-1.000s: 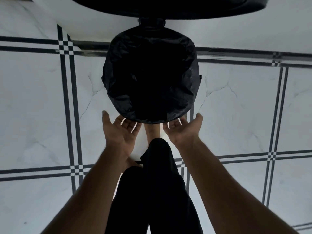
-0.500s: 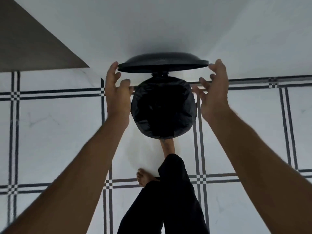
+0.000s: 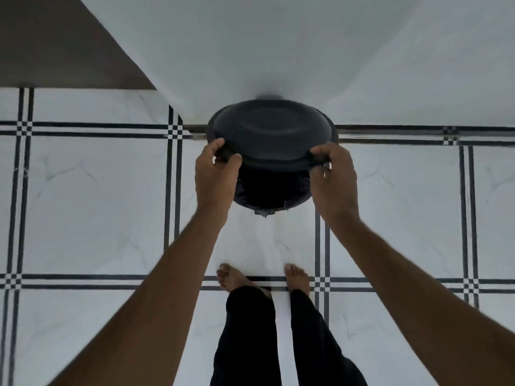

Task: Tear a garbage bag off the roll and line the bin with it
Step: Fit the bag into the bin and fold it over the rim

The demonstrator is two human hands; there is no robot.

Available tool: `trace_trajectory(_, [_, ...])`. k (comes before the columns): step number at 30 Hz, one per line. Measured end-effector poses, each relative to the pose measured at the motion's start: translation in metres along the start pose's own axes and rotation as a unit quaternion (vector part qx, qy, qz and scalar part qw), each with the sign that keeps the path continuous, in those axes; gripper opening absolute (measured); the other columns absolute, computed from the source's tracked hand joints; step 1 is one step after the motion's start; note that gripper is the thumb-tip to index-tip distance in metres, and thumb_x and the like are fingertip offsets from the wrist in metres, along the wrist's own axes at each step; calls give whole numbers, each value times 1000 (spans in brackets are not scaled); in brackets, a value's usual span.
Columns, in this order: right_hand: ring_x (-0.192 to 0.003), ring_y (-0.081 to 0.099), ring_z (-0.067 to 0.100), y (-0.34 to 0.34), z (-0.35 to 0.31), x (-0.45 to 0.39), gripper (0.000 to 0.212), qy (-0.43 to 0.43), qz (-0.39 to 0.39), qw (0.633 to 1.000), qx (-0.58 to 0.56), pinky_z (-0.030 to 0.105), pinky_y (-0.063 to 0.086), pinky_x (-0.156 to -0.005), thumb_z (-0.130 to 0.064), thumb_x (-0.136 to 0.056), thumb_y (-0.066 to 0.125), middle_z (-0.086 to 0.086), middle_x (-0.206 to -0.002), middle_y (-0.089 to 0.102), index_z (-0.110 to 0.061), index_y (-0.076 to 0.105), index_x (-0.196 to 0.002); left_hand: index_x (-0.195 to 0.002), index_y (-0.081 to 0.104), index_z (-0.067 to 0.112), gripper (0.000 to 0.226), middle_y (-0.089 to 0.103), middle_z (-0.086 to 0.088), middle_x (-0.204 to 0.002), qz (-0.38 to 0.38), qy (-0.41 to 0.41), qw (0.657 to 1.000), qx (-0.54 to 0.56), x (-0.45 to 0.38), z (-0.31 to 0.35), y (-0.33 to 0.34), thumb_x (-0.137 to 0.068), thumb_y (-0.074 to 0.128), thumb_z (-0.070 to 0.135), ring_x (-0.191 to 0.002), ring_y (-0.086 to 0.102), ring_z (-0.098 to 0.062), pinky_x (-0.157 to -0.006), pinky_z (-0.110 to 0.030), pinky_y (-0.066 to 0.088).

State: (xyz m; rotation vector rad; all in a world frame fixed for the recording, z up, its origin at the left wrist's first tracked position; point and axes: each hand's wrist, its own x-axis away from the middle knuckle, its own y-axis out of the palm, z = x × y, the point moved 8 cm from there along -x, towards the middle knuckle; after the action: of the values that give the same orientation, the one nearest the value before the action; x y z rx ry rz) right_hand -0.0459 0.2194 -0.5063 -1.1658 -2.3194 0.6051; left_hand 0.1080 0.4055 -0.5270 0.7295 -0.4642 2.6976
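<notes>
Head view shows me the last part of the work: the garbage bag (image 3: 271,190) is already inside the bin (image 3: 274,203), its black plastic is folded over the rim just below my hands, and now I am closing the lid (image 3: 271,135) on it. I judge that tearing and lining are done, and only the closing is left. My left hand (image 3: 216,176) holds the near-left edge of the lid, with the thumb on top and the fingers curled under the edge. My right hand (image 3: 334,176) holds the near-right edge in the same way, thumb over and fingers below. Both hands are closed around the lid and not wide at all. Both arms are stretched forward and down, almost straight, and they come together toward the bin, which stands beyond my hands against the wall (image 3: 278,51). The lid is tilted: its far side is low at the hinge and its near side is raised between my hands, so a dark gap to the bag shows under it. For the next move I think I must lower the near edge slowly and evenly with both hands, and watch that the folded plastic stays outside the rim and is not pulled in. A small piece of the bag hangs at the near bottom of the bin, between my hands and my feet (image 3: 264,277).
</notes>
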Motion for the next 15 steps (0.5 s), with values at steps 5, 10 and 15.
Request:
trace_trajectory(5, [-107,42,1,33,57,23,49,3,-34,999,42,4,41,-88,8,-80,47,1,-128,46,-18,50,-121,-143,47,17,62,54,10,-123,23,-4,999,-35,6,-62,12,-85,65,11,-117,58,-14,-91,-22,46])
trace_trajectory(10, [-115,46,11,65,102,34,52,-23,-72,989,130,14,47,-92,4,-86,55,4,-139,41,-18,44,-131,-143,43,21,66,52,3,-133,-1,-43,994,-103,0,-124,30,-82,67,17,-116,52,-18,-87,-27,45])
trace_trajectory(15, [-117,46,15,85,127,41,75,-5,-151,973,178,6,33,-74,7,-76,54,-1,-149,30,-20,32,-142,-157,14,19,91,31,-11,-154,-95,-54,957,-268,-9,-153,47,-86,71,22,-133,44,-30,-90,-26,41])
